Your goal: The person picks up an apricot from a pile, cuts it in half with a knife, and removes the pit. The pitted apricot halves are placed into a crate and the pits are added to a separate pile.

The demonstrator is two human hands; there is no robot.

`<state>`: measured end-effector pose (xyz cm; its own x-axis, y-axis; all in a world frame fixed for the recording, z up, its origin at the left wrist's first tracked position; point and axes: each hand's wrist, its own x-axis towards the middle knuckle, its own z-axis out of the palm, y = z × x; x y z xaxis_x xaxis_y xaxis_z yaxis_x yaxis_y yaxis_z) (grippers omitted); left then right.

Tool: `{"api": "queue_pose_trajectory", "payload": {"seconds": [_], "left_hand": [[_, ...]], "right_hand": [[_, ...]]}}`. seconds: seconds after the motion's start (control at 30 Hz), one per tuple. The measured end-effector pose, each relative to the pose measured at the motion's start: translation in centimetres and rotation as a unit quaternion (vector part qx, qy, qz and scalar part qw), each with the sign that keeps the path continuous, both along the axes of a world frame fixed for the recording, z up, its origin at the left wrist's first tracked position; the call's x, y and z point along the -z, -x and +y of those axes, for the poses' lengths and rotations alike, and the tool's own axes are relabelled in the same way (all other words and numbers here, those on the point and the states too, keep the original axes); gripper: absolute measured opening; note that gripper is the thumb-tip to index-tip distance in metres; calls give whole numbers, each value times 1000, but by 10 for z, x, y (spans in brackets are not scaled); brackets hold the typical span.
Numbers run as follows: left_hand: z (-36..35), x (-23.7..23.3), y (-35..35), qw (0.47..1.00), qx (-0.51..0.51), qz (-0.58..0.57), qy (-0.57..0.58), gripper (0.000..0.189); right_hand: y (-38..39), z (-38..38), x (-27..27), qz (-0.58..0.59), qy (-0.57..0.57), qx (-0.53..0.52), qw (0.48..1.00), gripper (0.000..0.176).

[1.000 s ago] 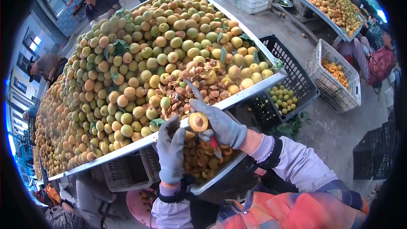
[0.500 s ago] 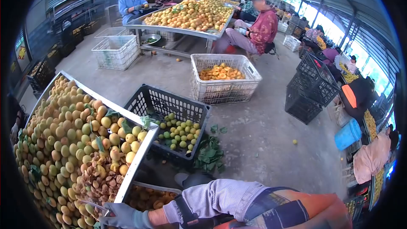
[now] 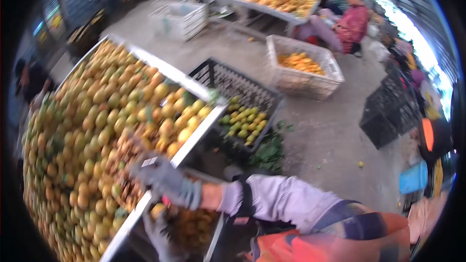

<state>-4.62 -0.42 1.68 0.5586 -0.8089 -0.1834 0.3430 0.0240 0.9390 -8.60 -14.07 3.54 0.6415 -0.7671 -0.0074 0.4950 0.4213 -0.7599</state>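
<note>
The fingers [image 3: 145, 178] of the gloved right hand [image 3: 170, 180] are bent above the near edge of a fruit table, badly blurred; I cannot tell whether they are apart, together or clamped on anything. A small red object [image 3: 166, 200] shows just beneath them. Lower down, the fingers of the gloved left hand [image 3: 162, 237] reach up to an orange-yellow fruit [image 3: 158, 210]. It sits right at their tips, just below the right hand, but blur hides whether they grip it.

Beside the right fingers, on their left, lies a patch of brown scraps [image 3: 120, 172]; beyond it spreads a heap of yellow-green fruit [image 3: 92, 131]. The table's pale rim [image 3: 200, 127] runs between those fingers and the floor side. To the right of the left hand, a container [image 3: 213, 242] holds more orange-yellow pieces [image 3: 191, 228].

Further out, up and right from both sets of fingers, 1 black crate [image 3: 206, 73] holds small green fruit [image 3: 247, 122], with leaves [image 3: 269, 155] on the floor near it. Past that, well apart from the hands, stand 1 pale crate [image 3: 308, 85] with orange pieces in it and a second fruit table, where a person in a red top [image 3: 353, 26] sits.
</note>
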Motion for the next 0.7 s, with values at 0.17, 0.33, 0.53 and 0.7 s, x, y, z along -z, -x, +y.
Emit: {"api": "queue_pose_trajectory", "payload": {"seconds": [0.17, 0.33, 0.53, 0.7], "left_hand": [[0, -6, 11, 988, 122, 88, -21, 60], [2, 4, 7, 980, 117, 161, 26, 58], [4, 9, 8, 979, 119, 163, 42, 49], [3, 12, 13, 982, 99, 160, 35, 39]], "right_hand": [[16, -5, -25, 6, -81, -57, 995, 23], [18, 1, -35, 16, -3, -61, 998, 20], [18, 1, -37, 41, 82, -28, 995, 31], [19, 4, -35, 26, 42, -16, 999, 22]]}}
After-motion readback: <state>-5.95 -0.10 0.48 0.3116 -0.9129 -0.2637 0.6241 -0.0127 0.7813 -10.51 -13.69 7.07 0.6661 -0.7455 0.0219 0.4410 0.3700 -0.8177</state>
